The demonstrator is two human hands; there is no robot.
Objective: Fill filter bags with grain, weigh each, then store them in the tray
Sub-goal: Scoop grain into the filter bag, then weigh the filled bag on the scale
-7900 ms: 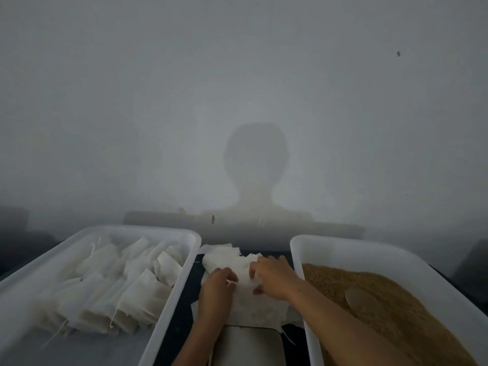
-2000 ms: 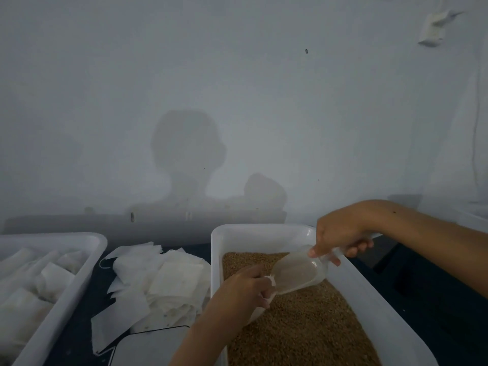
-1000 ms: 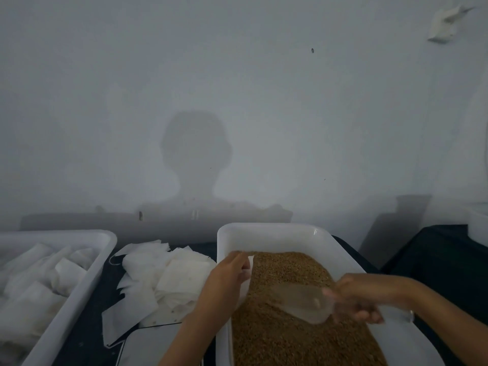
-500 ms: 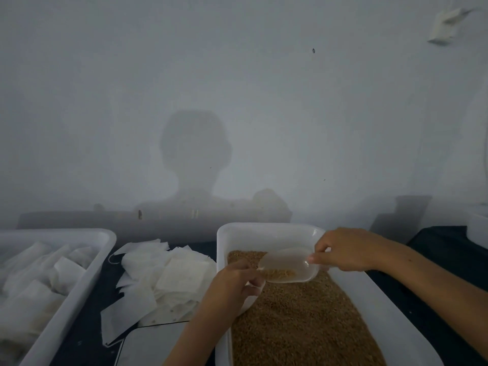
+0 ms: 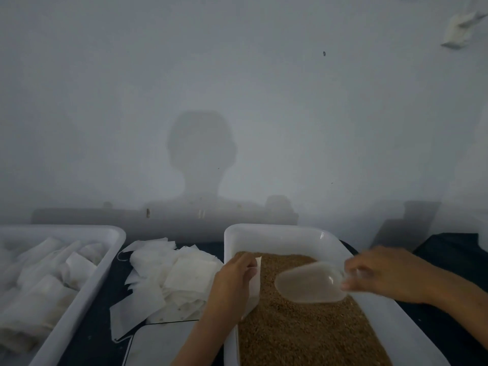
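Dipping again: the right hand (image 5: pixel 388 274), fingers curled round the handle, has swung the clear scoop (image 5: pixel 309 282) back down onto the grain (image 5: pixel 303 334) for another load. Left hand (image 5: pixel 232 283) still pinches the filter bag (image 5: pixel 255 281) inside the bin (image 5: pixel 264 233). Filled bags' tray (image 5: pixel 111 249) waits far left.

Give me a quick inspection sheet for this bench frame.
Surface: dark tabletop.
Job's things: grain tub; clear scoop low over the grain; filter bag; tray of bags; loose bag pile; scale corner.
Clutter: nothing seen.
Grippers: left hand holds the bag; right hand grips the scoop handle.
Cables: nothing seen.
Surroundings: pale wall, person's shadow.
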